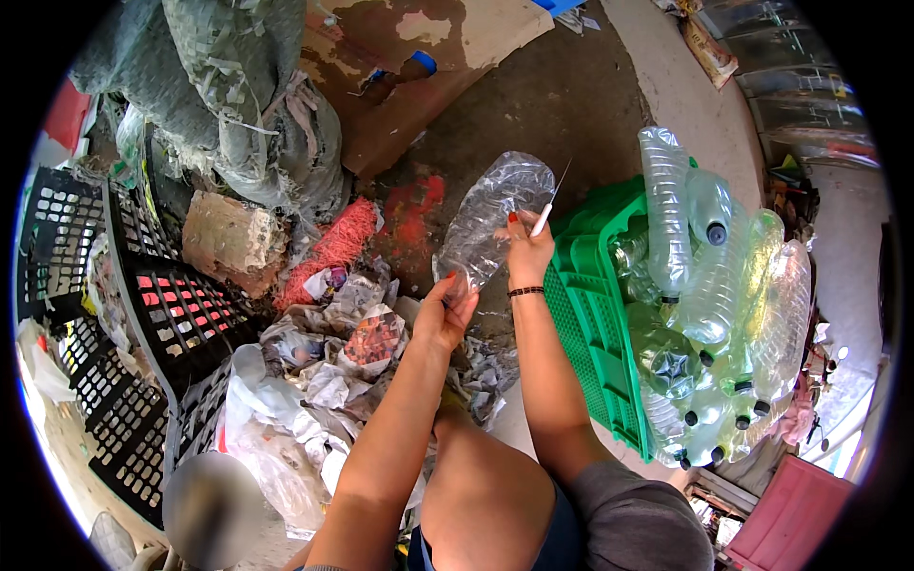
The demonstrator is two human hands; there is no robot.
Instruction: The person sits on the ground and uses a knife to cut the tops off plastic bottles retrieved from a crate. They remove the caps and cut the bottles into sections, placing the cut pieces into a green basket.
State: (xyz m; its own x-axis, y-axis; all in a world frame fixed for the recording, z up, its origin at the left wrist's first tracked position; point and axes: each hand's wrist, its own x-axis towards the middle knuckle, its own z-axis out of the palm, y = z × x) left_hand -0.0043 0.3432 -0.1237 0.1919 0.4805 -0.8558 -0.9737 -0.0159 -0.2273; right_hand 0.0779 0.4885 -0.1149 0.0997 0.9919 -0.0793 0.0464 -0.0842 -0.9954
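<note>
My left hand [447, 316] is closed round the lower end of a large clear plastic bottle [497, 205], which looks crumpled and tilts up to the right. A small knife [542, 220] with a white handle is gripped in my right hand [528, 255], its thin blade pointing up and away from the bottle. The fingers of that hand also reach to the bottle's right side. Just right of my right forearm stands a green plastic crate [583, 314], heaped with clear and greenish plastic bottles [709, 295], several with dark caps.
Crumpled paper and plastic waste [314, 381] lies left of my legs, beside black perforated crates [181, 305]. Behind them are a stuffed grey woven sack [243, 105], a broken block [233, 238] and a red mesh bundle [328, 252]. A torn brown board [381, 76] lies at the far side.
</note>
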